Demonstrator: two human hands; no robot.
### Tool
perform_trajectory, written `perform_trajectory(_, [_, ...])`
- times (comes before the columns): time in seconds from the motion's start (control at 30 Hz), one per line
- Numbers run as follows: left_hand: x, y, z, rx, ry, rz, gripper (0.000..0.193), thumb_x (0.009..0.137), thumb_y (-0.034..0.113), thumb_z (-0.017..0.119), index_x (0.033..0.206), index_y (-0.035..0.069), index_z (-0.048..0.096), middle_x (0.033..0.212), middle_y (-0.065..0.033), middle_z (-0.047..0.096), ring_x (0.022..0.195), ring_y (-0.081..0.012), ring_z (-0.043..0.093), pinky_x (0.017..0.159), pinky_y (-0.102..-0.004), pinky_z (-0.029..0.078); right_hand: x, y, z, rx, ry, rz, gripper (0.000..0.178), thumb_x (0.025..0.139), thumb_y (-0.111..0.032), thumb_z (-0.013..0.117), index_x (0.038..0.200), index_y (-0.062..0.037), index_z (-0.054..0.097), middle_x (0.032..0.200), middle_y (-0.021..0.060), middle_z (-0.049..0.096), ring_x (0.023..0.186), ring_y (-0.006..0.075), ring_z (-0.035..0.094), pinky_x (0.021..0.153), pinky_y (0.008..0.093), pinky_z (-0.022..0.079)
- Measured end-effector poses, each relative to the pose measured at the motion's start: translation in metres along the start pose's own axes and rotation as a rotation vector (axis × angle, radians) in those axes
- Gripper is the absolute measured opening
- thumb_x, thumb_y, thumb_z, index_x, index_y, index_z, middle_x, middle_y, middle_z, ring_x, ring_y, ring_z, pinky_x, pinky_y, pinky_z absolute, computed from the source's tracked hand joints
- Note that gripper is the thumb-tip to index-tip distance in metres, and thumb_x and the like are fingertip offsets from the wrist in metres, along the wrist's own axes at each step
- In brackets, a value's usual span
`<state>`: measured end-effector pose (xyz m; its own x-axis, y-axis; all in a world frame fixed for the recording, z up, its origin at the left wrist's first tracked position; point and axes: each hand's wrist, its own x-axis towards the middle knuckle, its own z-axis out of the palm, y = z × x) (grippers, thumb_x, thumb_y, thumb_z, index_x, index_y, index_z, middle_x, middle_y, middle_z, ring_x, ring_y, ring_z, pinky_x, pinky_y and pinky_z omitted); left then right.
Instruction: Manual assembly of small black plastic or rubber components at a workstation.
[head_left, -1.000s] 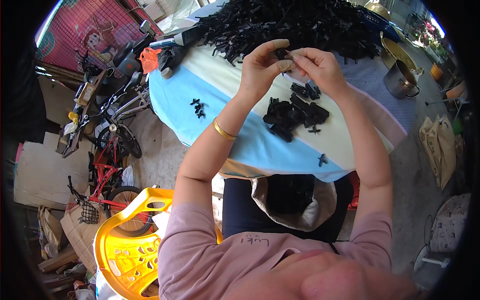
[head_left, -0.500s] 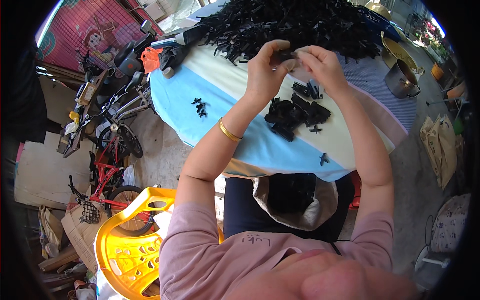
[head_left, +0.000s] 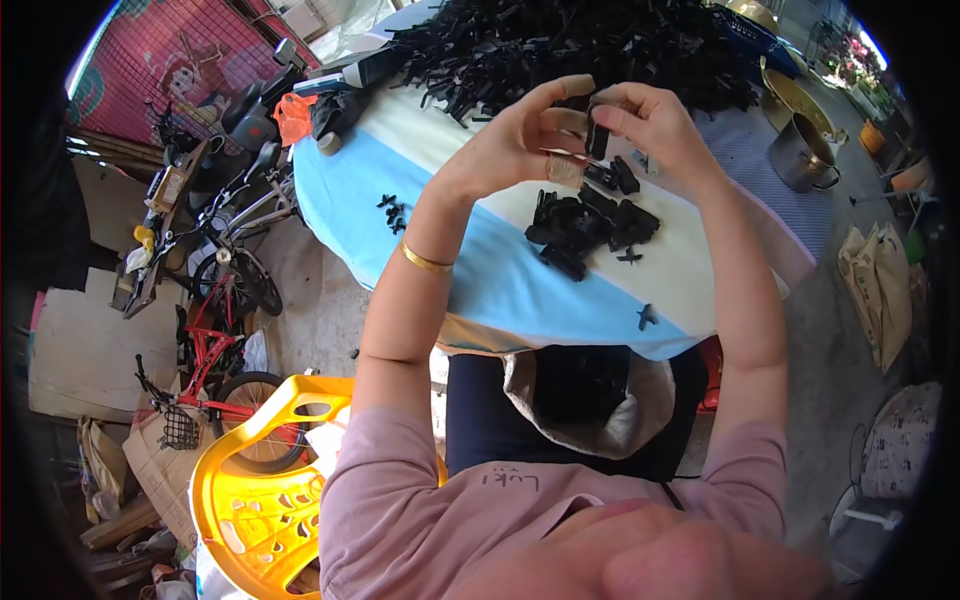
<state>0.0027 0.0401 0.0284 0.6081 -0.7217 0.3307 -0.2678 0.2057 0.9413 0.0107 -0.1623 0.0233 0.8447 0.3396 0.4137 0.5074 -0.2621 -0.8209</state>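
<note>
My right hand (head_left: 655, 128) pinches a narrow black plastic piece (head_left: 597, 138) upright between thumb and fingers. Facing it, my left hand (head_left: 515, 140) is open, its fingers spread and some tips wrapped in tan tape. Whether those tips touch the piece is hard to tell. Below both hands, a small heap of black plastic parts (head_left: 575, 228) lies on the striped tablecloth (head_left: 500, 290). A few small cross-shaped black bits (head_left: 393, 213) lie left of it, and another cross-shaped bit (head_left: 647, 317) is near the front edge.
A large pile of black parts (head_left: 570, 45) covers the table's far side. At the right stand a metal pot (head_left: 805, 155) and a brass-coloured basin (head_left: 790, 95). An open cloth bag (head_left: 650, 410) holding dark contents sits on my lap. A yellow plastic chair (head_left: 215, 500) is at the left.
My hands have drawn apart. The left fingers have opened and moved slightly left, while the black piece now stands upright in my right hand.
</note>
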Motion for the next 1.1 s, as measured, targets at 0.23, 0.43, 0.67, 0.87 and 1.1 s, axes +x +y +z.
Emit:
perform_trajectory(0.23, [0.005,-0.015,-0.008,-0.253,0.091,-0.025,0.046,0.073,0.004,0.065,0.113,-0.002,0.043,0.097,-0.014,0.057,0.094,-0.0269,0.058,0.085,-0.0375,0.048,-0.003,-0.001,0.003,0.255,0.007,0.008,0.026,0.079,-0.023,0.063,0.097,-0.0044,0.061,0.074,-0.004,0.057,0.058,0.0006,0.041,0.048,0.0149,0.03])
perform_trajectory(0.43, [0.008,-0.03,-0.004,-0.46,0.118,-0.147,0.014,0.078,0.005,0.061,0.088,-0.001,0.053,0.081,-0.0084,0.058,0.077,-0.0212,0.061,0.073,-0.0309,0.051,-0.006,-0.008,0.005,0.246,-0.079,0.013,0.021,0.077,-0.014,0.065,0.094,-0.003,0.063,0.08,0.0015,0.063,0.074,0.0065,0.057,0.068,0.0193,0.047])
perform_trajectory(0.67, [0.009,-0.025,0.002,-0.332,0.342,-0.045,0.012,0.077,0.0,0.06,0.084,-0.001,0.05,0.081,-0.0088,0.057,0.077,-0.0198,0.061,0.073,-0.0307,0.052,-0.004,-0.005,0.012,0.117,0.048,-0.06,0.019,0.083,-0.015,0.057,0.099,-0.0037,0.06,0.069,-0.0036,0.054,0.062,0.0026,0.049,0.053,0.0161,0.038])
perform_trajectory(0.87, [0.011,-0.026,0.006,-0.096,0.481,0.123,0.022,0.076,-0.003,0.06,0.096,-0.003,0.049,0.083,-0.0089,0.057,0.078,-0.0181,0.061,0.073,-0.0293,0.052,-0.003,-0.001,0.015,0.009,0.047,-0.073,0.014,0.085,-0.013,0.053,0.086,-0.0004,0.059,0.071,0.0026,0.059,0.063,0.0062,0.053,0.054,0.0188,0.041])
perform_trajectory(1.1, [0.011,-0.029,0.011,0.015,0.533,0.182,0.021,0.079,-0.003,0.056,0.099,-0.006,0.053,0.088,-0.0134,0.061,0.078,-0.0189,0.061,0.076,-0.031,0.052,-0.005,-0.005,0.018,-0.079,0.093,-0.087,0.014,0.082,-0.013,0.055,0.082,-0.001,0.061,0.062,0.0019,0.057,0.058,0.007,0.053,0.053,0.0198,0.041])
